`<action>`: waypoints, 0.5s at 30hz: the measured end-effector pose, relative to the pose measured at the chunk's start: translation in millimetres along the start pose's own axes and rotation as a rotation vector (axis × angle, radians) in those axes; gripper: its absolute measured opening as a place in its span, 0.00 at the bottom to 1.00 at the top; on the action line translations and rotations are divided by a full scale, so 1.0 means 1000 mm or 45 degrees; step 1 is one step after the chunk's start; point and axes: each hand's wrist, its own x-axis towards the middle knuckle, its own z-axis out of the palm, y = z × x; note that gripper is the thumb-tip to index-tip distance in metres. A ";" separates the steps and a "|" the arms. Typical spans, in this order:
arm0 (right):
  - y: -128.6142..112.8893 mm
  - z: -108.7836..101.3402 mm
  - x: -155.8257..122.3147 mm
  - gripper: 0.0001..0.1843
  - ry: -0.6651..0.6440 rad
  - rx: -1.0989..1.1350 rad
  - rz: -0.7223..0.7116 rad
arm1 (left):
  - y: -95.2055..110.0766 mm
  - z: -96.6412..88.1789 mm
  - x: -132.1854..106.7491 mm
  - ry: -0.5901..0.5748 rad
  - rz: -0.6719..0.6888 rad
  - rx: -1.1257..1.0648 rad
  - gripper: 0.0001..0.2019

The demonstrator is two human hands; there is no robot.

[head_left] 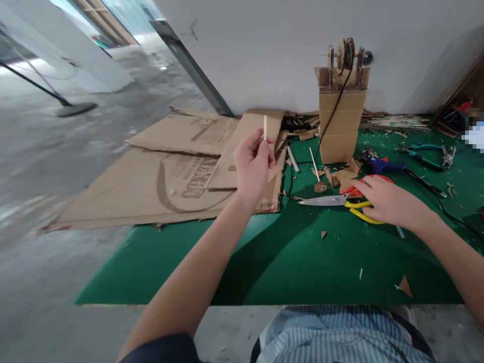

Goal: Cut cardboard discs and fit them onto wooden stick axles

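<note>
My left hand (252,166) is raised above the flattened cardboard and pinches a short pale stick (265,127) upright between thumb and fingers. Down on the green mat (264,262), my right hand (381,200) lies over the handles of the yellow-handled scissors (333,201), fingers curled around them; the blades point left. Just behind the scissors lies a thin stick with a small cardboard wheel (320,187) on its end.
Flattened cardboard sheets (166,171) cover the left. A cardboard tower (342,116) with a wheel and black cord stands against the white wall. A blue tool (381,165), teal pliers (427,151) and cardboard scraps lie at the right. A lamp base (77,108) sits on the concrete floor.
</note>
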 end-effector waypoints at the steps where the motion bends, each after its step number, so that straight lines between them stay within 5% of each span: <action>1: 0.007 0.000 -0.001 0.31 0.006 0.043 0.013 | 0.001 -0.001 0.001 0.022 0.004 0.002 0.06; 6: 0.030 0.000 -0.004 0.29 0.095 0.390 0.068 | 0.001 -0.002 -0.002 0.018 0.001 -0.054 0.05; 10: 0.028 0.007 0.002 0.28 0.228 0.977 0.149 | 0.007 0.007 -0.004 0.046 -0.014 -0.073 0.07; 15: 0.016 0.022 0.011 0.35 0.385 1.594 0.359 | 0.029 0.036 -0.004 -0.178 -0.021 0.006 0.07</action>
